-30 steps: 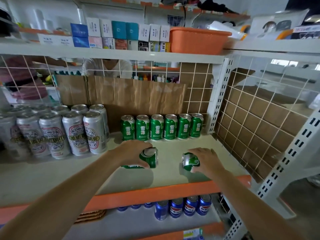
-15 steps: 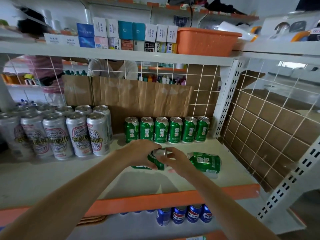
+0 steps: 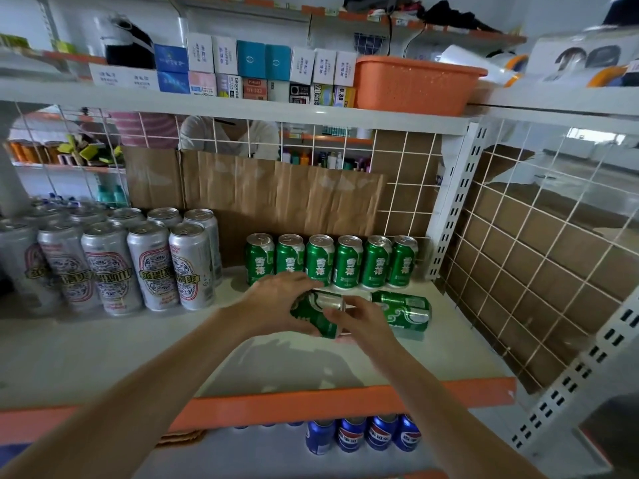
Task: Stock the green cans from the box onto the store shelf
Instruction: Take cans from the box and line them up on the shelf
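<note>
Head view. Gripping one green can (image 3: 313,316) tipped on its side just above the shelf (image 3: 138,357) with left hand (image 3: 276,305), fingers curled round the body. Pinching the same can at its lid end with right hand (image 3: 363,323). Both clamped on it. Lying flat just right of that: second green can (image 3: 404,311), on the shelf, contact with right hand unclear. Standing upright behind, against cardboard backing (image 3: 276,195): row of six green cans (image 3: 332,261). Left of the row: tall silver cans (image 3: 114,264). One shelf down: blue cans (image 3: 363,432). Up top: orange basket (image 3: 411,86).
</note>
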{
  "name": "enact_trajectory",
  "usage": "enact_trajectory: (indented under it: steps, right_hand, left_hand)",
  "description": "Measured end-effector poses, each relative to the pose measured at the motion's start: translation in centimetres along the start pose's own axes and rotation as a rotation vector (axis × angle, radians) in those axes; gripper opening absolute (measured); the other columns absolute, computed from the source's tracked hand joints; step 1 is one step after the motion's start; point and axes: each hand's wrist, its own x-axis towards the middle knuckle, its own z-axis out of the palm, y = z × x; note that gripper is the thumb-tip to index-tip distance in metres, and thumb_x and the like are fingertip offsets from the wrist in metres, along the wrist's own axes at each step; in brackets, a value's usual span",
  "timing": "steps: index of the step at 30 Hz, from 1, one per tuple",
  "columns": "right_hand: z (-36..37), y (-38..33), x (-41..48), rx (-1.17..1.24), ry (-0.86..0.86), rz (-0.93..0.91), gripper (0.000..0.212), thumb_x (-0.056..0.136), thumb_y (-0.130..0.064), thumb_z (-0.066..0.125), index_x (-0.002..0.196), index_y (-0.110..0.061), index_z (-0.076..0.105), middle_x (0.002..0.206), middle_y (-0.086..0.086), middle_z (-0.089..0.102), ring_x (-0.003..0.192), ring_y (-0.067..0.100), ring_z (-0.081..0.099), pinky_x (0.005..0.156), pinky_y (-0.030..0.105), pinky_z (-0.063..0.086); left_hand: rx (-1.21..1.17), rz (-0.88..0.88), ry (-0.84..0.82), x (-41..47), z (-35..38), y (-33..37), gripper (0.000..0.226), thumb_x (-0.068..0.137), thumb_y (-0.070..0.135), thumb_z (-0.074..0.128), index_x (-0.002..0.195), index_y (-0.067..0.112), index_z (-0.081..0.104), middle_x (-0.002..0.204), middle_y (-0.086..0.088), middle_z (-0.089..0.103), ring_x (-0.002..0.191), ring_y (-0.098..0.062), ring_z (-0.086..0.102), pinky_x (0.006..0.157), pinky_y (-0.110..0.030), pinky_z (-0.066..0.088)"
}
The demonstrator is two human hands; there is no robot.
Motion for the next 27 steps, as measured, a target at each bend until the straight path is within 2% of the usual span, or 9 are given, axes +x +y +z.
enact_trajectory:
  steps: [4, 6, 8, 10, 12, 16, 21, 23, 27]
  right_hand:
    - [-0.6, 0.2, -0.8, 0.242, -0.045, 0.074, 0.048, 0.077, -0.026, 0.076, 0.116, -0.004, 0.058, 0.105, 0.02, 0.067, 0.092, 0.025, 0.066, 0.081, 0.04, 0.058]
    - [-0.8, 0.4, -1.2, 0.338, -0.055, 0.076, 0.051, 0.07, -0.033, 0.081, 0.108, -0.005, 0.062, 0.104, 0.027, 0.064, 0.094, 0.032, 0.064, 0.08, 0.039, 0.058]
    - [-0.7, 0.5, -1.6, 0.424, -0.078, 0.066, 0.044, 0.07, -0.031, 0.074, 0.105, -0.007, 0.062, 0.1, 0.017, 0.069, 0.095, 0.029, 0.067, 0.079, 0.036, 0.058]
    - [-0.5, 0.6, -1.9, 0.499, -0.101, 0.065, 0.049, 0.072, -0.028, 0.068, 0.112, -0.003, 0.058, 0.103, 0.014, 0.07, 0.097, 0.028, 0.068, 0.079, 0.035, 0.057]
    - [-0.2, 0.6, -2.0, 0.548, -0.119, 0.068, 0.054, 0.073, -0.026, 0.067, 0.119, 0.0, 0.054, 0.109, 0.016, 0.068, 0.101, 0.03, 0.067, 0.08, 0.036, 0.057]
    - [-0.1, 0.8, -2.3, 0.571, -0.156, 0.072, 0.055, 0.075, -0.031, 0.072, 0.119, -0.003, 0.055, 0.113, 0.015, 0.067, 0.106, 0.029, 0.065, 0.085, 0.038, 0.055]
    - [-0.6, -0.1, -2.4, 0.298, -0.184, 0.008, 0.051, 0.075, -0.03, 0.073, 0.121, -0.016, 0.054, 0.122, 0.007, 0.062, 0.108, 0.019, 0.063, 0.085, 0.029, 0.055]
    - [-1.0, -1.0, -2.4, 0.155, -0.206, -0.031, 0.059, 0.072, -0.029, 0.074, 0.126, -0.019, 0.05, 0.124, 0.003, 0.058, 0.111, 0.015, 0.06, 0.08, 0.023, 0.054]
    - [-1.1, -2.5, -2.3, -0.114, -0.339, -0.079, 0.057, 0.077, -0.016, 0.075, 0.127, -0.021, 0.047, 0.12, -0.003, 0.059, 0.107, 0.008, 0.058, 0.08, 0.018, 0.052]
  left_hand:
    - [-0.425, -0.096, 0.173, -1.0, -0.4, -0.7, 0.085, 0.064, 0.046, 0.079, 0.138, 0.034, 0.038, 0.135, 0.008, 0.045, 0.122, -0.009, 0.044, 0.104, -0.032, 0.04]
    - [-0.601, -0.1, 0.24, -1.2, -0.4, -0.8, 0.082, 0.064, 0.031, 0.083, 0.136, 0.027, 0.043, 0.125, 0.014, 0.05, 0.112, 0.003, 0.048, 0.098, -0.015, 0.041]
    - [-0.703, -0.096, 0.269, -1.3, -0.5, -0.6, 0.077, 0.064, 0.025, 0.082, 0.132, 0.023, 0.047, 0.114, 0.021, 0.055, 0.1, 0.014, 0.053, 0.086, -0.004, 0.04]
    - [-0.815, -0.086, 0.288, -1.5, -0.4, -0.3, 0.07, 0.066, 0.019, 0.08, 0.129, 0.02, 0.05, 0.11, 0.016, 0.06, 0.096, 0.013, 0.058, 0.082, -0.006, 0.043]
    - [-0.925, -0.073, 0.313, -1.7, -0.5, -0.1, 0.065, 0.067, 0.014, 0.079, 0.126, 0.019, 0.052, 0.109, 0.005, 0.065, 0.096, 0.001, 0.064, 0.082, -0.012, 0.048]
    - [-0.935, -0.042, 0.333, -1.8, -0.8, 0.2, 0.058, 0.063, 0.024, 0.079, 0.116, 0.027, 0.056, 0.105, 0.0, 0.067, 0.096, -0.009, 0.066, 0.087, -0.025, 0.052]
    - [-0.917, -0.01, 0.283, -1.9, -1.6, 0.3, 0.053, 0.07, 0.004, 0.078, 0.114, 0.024, 0.056, 0.101, 0.001, 0.067, 0.09, -0.006, 0.066, 0.078, -0.02, 0.054]
    - [-0.914, 0.004, 0.22, -1.9, -2.2, 0.3, 0.055, 0.069, 0.003, 0.078, 0.112, 0.027, 0.056, 0.104, 0.0, 0.066, 0.092, -0.007, 0.066, 0.074, -0.019, 0.054]
    - [-0.844, 0.03, 0.091, -1.7, -3.2, 0.5, 0.059, 0.068, 0.004, 0.08, 0.119, 0.023, 0.057, 0.105, 0.001, 0.067, 0.089, -0.009, 0.067, 0.078, -0.022, 0.055]
